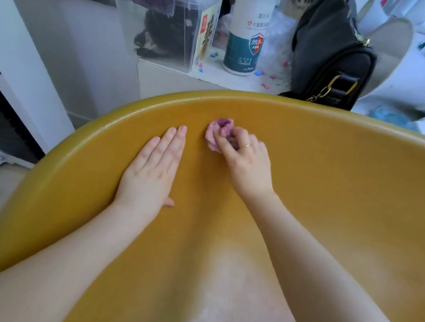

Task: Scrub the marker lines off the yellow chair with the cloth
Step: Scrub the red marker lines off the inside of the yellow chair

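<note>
Cloth (pixel 216 134), pink and bunched, sits pressed against the inner face of the yellow chair (pixel 336 207) just above frame centre, with the right hand (pixel 244 160) curled over it, fingers closed on the fabric in a tight grip and a ring on one finger. Left hand (pixel 154 163) lies flat and empty on the chair shell immediately left of the cloth, fingers straight and together, palm down. Behind the chair rim, along the upper frame, stand a white bottle (pixel 249 25), a black bag (pixel 329 54) and a clear container (pixel 176 23); no marker lines are discernible around the cloth.
</note>
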